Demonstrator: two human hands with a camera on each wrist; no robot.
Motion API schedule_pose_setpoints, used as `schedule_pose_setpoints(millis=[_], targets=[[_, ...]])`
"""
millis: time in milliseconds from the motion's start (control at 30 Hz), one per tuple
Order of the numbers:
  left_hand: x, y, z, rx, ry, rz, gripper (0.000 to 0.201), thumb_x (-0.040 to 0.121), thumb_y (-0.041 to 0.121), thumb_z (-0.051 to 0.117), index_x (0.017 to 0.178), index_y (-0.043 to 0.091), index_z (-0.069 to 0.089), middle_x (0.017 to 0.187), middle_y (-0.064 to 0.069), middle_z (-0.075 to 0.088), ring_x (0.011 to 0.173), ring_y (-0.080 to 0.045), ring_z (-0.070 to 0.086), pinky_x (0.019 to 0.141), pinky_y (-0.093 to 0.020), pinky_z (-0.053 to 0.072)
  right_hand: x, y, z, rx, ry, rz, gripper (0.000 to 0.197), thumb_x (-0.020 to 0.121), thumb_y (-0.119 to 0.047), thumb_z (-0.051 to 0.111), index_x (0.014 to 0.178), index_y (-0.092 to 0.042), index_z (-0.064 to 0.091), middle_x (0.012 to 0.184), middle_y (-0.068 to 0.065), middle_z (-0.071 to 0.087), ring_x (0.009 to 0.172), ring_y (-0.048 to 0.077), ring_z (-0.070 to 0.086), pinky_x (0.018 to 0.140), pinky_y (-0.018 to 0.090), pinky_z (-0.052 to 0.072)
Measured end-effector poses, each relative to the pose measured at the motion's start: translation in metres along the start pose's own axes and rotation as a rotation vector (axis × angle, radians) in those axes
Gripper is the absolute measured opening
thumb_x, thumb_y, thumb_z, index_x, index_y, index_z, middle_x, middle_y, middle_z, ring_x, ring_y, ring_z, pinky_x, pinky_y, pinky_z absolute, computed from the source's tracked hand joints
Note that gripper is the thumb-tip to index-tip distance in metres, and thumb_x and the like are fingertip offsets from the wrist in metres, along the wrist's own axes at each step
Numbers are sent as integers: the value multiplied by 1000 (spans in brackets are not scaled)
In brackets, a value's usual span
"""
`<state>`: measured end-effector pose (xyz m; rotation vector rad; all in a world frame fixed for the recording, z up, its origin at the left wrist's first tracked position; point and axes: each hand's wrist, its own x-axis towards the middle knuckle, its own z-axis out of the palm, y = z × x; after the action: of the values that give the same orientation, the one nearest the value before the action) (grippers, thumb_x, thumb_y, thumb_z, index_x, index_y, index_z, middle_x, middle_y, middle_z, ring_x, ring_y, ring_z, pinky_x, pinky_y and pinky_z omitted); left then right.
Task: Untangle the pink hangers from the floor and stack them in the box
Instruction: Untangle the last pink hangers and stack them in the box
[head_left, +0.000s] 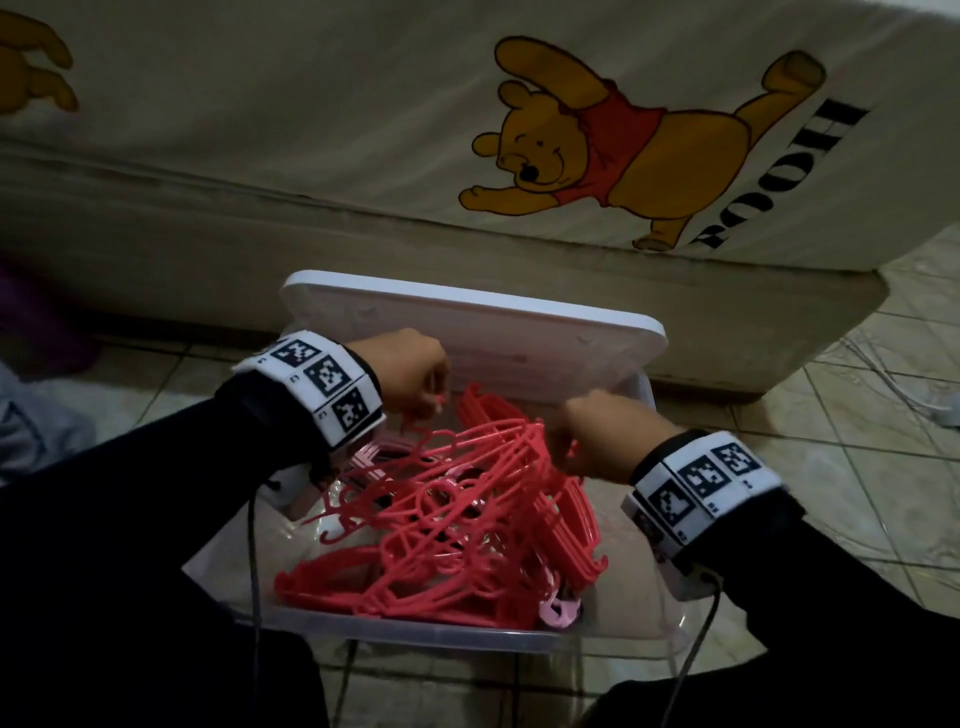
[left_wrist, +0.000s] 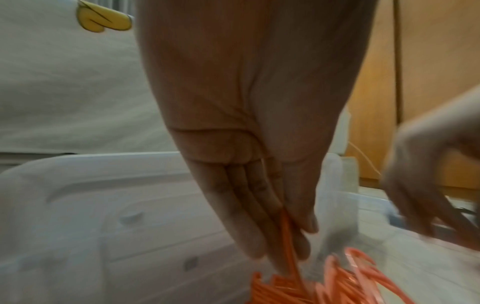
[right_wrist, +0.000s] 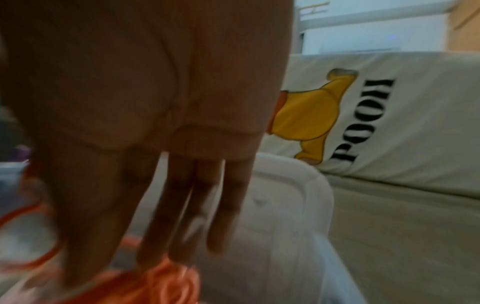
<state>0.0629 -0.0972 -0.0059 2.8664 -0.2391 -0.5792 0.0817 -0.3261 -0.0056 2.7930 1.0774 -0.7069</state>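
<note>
A tangled heap of pink hangers (head_left: 457, 530) fills a clear plastic box (head_left: 415, 631) on the tiled floor. My left hand (head_left: 431, 402) is over the box's far left side. In the left wrist view, that left hand (left_wrist: 293, 246) pinches one hanger bar (left_wrist: 288, 242) between thumb and straight fingers. My right hand (head_left: 566, 449) is at the far right of the heap, fingers pointing down into it. In the blurred right wrist view, the right hand (right_wrist: 116, 273) has thumb and fingers closing on a hanger (right_wrist: 166, 275).
The box's white lid (head_left: 519, 332) leans against a bed with a cartoon bear sheet (head_left: 363, 130) just behind. Loose cables (head_left: 883, 374) lie on the tiles (head_left: 857, 467) to the right. Grey cloth (head_left: 36, 431) and a purple item (head_left: 41, 322) sit at the left.
</note>
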Motion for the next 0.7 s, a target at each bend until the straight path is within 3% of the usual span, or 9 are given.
schedule_pose_setpoints(millis=[67, 167, 333, 467, 567, 700], targets=[[0, 6, 2, 8, 10, 31, 16, 86, 25, 69, 99, 16, 70, 94, 0, 72, 77, -13, 63, 71, -21, 43, 0, -7, 11, -25, -105, -17, 15, 82, -21, 64, 95, -17, 71, 100, 8, 69, 91, 27, 65, 82, 40, 54], [0, 16, 14, 49, -50, 86, 16, 84, 23, 70, 99, 19, 71, 97, 1, 72, 91, -19, 65, 75, -25, 46, 4, -9, 17, -44, -24, 0, 20, 86, -23, 58, 102, -13, 66, 105, 10, 65, 96, 30, 63, 79, 38, 52], [-4, 27, 39, 130, -196, 129, 17, 79, 18, 72, 96, 22, 72, 92, 3, 72, 83, -17, 67, 67, -22, 46, 10, -7, 14, -49, 118, 3, 29, 87, -18, 56, 115, -12, 53, 117, 9, 56, 108, 29, 55, 85, 42, 50], [-2, 21, 28, 68, -66, 178, 14, 84, 24, 70, 98, 25, 71, 93, 6, 71, 87, -14, 65, 69, -20, 41, 15, -18, 24, -37, 139, -42, 34, 87, -14, 53, 120, -11, 43, 122, 9, 52, 113, 31, 50, 86, 43, 47], [-2, 15, 14, -4, 50, 217, 13, 86, 31, 68, 99, 29, 70, 88, 12, 71, 77, -6, 61, 69, -20, 40, 21, -26, 33, -58, 148, -67, 34, 89, -13, 51, 121, -10, 41, 123, 9, 52, 112, 31, 50, 85, 42, 45], [-5, 16, 14, -26, -3, 261, 14, 86, 31, 69, 99, 32, 72, 87, 16, 72, 74, 1, 62, 69, -17, 43, 26, -31, 43, -110, 120, -84, 36, 91, -21, 49, 125, -12, 42, 121, 10, 56, 110, 31, 53, 79, 39, 43]])
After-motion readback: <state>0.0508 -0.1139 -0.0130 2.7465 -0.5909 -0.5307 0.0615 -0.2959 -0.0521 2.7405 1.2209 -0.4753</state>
